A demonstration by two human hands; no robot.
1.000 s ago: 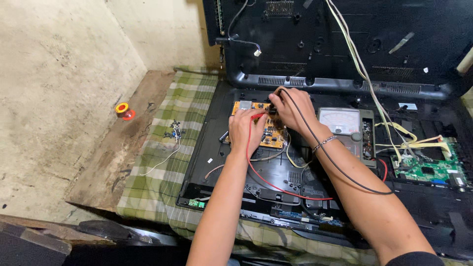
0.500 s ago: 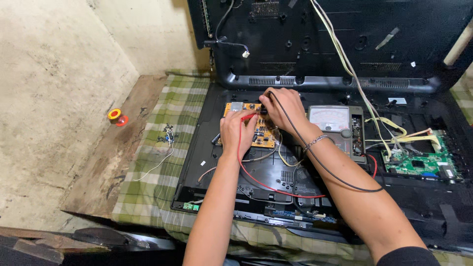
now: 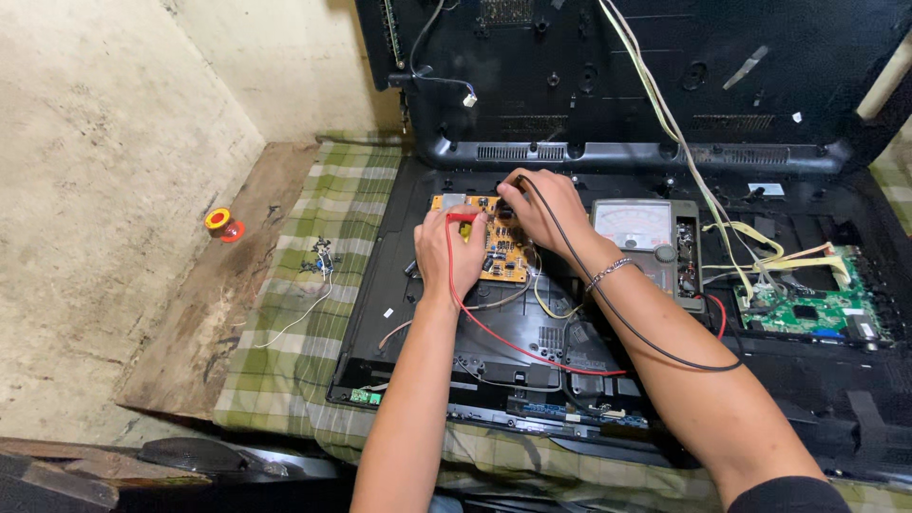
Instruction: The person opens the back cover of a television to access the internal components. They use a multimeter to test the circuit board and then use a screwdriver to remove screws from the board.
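Now the red probe (image 3: 463, 217) is pinched in the left hand (image 3: 446, 255) and the black probe (image 3: 503, 197) in the right hand (image 3: 543, 211), both tips on the orange circuit board (image 3: 501, 255) inside the opened television back. Light, stiff, fragile parts; probes are best gripped by their insulated shafts.
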